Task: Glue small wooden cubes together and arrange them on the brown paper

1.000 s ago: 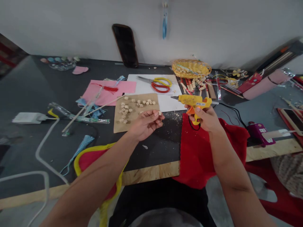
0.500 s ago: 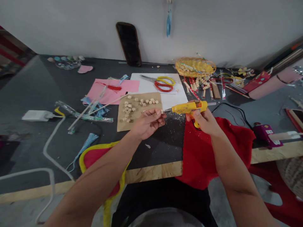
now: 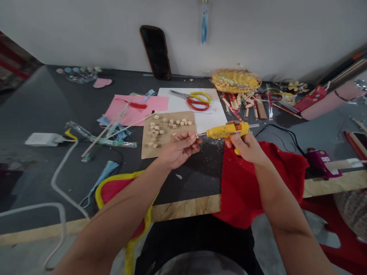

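My right hand is wrapped round a yellow glue gun, its metal nozzle pointing left. A clear glue stick juts from the gun's back end. Pinched between the thumb and fingers of my left hand is a small pale piece, mostly hidden by the fingertips. The nozzle tip is at that piece; whether they touch I cannot tell. Several small pale, bumpy clusters lie on a sheet of brown cardboard just behind my left hand.
Scissors lie on white paper. A yellow basket stands at the back, with red-wrapped sticks before it. Red cloth hangs over the table edge under my right arm. A phone leans against the wall; a white cable runs left.
The glue gun and my right hand have shifted slightly left, towards the piece in my left hand. My left hand stays nearly still.
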A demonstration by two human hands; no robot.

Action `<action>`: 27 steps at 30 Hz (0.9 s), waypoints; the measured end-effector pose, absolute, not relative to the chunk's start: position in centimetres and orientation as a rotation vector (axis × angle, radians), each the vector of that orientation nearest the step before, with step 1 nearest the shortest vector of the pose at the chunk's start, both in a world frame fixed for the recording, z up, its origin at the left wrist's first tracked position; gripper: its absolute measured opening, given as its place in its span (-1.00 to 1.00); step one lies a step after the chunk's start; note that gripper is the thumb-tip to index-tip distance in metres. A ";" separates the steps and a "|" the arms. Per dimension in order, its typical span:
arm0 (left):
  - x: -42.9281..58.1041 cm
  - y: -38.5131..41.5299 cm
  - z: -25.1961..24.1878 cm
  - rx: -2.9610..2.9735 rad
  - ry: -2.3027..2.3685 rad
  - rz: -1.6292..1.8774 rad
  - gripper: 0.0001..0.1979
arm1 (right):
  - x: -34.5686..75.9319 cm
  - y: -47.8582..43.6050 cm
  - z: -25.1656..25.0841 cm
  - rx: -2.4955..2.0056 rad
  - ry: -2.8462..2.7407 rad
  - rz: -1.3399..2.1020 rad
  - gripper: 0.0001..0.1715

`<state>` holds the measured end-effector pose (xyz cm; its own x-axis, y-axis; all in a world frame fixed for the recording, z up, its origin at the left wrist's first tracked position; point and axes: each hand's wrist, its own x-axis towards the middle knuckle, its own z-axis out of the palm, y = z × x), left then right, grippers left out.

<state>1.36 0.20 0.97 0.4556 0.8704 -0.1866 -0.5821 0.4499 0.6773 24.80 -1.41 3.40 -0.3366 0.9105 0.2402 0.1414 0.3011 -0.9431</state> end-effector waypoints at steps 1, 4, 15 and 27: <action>1.4 0.2 1.0 0.578 0.568 0.961 -0.80 | 24.8 -1.4 3.4 -0.960 -1.709 1.117 -0.54; 1.4 0.2 0.9 0.576 0.570 0.962 -0.80 | 24.8 -1.3 3.5 -0.951 -1.721 1.109 -0.58; 1.4 0.3 0.9 0.590 0.582 0.974 -0.82 | 24.8 -1.3 3.4 -0.960 -1.739 1.100 -0.60; 1.4 0.4 0.8 0.598 0.598 1.001 -0.82 | 25.1 -1.5 3.7 -0.993 -1.669 1.218 -0.54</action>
<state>1.43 0.39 0.79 0.4124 0.8926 -0.1822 -0.5833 0.4123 0.6998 25.09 -1.46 3.68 -0.3493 0.9225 0.1645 0.1246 0.2197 -0.9676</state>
